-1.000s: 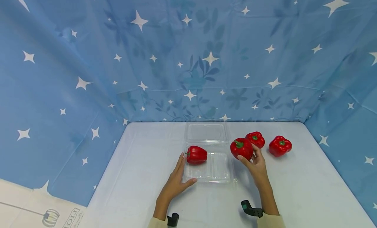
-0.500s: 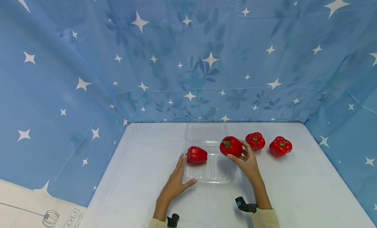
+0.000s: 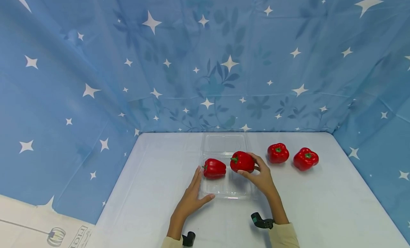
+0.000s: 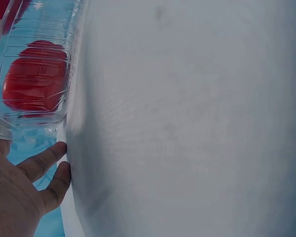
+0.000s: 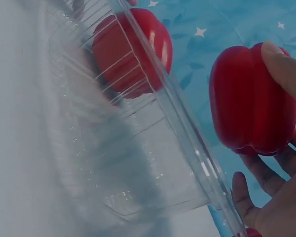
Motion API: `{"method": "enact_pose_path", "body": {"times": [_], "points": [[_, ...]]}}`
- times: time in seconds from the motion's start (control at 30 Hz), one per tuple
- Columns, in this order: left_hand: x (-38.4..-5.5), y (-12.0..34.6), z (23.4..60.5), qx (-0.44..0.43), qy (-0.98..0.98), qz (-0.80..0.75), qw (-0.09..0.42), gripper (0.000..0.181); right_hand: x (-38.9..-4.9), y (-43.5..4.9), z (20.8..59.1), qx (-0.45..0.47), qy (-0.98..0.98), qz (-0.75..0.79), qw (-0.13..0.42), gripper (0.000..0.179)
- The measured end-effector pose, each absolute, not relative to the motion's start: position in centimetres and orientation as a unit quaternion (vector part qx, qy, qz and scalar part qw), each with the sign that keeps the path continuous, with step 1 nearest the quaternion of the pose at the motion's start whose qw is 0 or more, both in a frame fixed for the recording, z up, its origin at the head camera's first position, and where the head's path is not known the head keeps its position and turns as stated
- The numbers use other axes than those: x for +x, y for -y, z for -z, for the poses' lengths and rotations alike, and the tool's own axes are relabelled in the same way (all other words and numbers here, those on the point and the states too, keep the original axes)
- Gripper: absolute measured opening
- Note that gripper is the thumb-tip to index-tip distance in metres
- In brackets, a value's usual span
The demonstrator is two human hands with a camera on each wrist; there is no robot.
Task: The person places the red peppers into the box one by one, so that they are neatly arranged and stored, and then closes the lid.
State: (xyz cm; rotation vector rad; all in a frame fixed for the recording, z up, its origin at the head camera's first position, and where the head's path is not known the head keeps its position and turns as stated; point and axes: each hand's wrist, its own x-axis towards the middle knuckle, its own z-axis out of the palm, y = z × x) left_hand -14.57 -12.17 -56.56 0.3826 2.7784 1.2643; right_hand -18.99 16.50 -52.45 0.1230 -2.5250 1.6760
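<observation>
My right hand (image 3: 261,175) grips a red bell pepper (image 3: 241,161) with a green stem, thumb on the near side. In the right wrist view this held pepper (image 5: 252,101) is above the rim of a clear plastic clamshell box (image 5: 175,116). In the head view it overlaps the right half of the box (image 3: 221,189). Another red bell pepper (image 3: 214,169) lies on its side in the left half. My left hand (image 3: 189,201) rests at the box's left side and front corner, fingers straight and thumb spread. The left wrist view shows those fingers (image 4: 42,165) beside the box wall.
Two more red bell peppers, one nearer the box (image 3: 278,153) and one farther right (image 3: 305,159), stand on the white table (image 3: 320,205). The box's transparent lid (image 3: 224,144) lies folded back behind it. A blue star-patterned curtain (image 3: 179,77) surrounds the table's back and sides.
My right hand has carried its bell pepper leftward, from beside the box to over its right half. The left hand and the other peppers have stayed in place.
</observation>
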Motion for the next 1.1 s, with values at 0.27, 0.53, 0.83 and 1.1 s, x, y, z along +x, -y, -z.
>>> {"method": "enact_pose_path", "body": {"times": [0.27,0.53,0.83,1.1], "points": [[-14.6,12.1,56.5,0.121,-0.901,-0.415,0.034,0.102,-19.2,-16.3,53.1,0.028,0.864,-0.5,0.043,0.086],[-14.6,12.2,56.6,0.124,-0.902,-0.413,0.027,0.103,-19.2,-16.5,53.8,0.024,0.869,-0.493,0.045,0.085],[-14.6,12.1,56.8,0.116,-0.903,-0.411,0.039,0.104,-19.4,-16.6,54.5,0.04,0.873,-0.483,0.051,0.084],[-14.6,12.1,56.7,0.117,-0.903,-0.411,0.037,0.104,-19.8,-16.4,54.8,0.046,0.884,-0.462,0.052,0.082]]}}
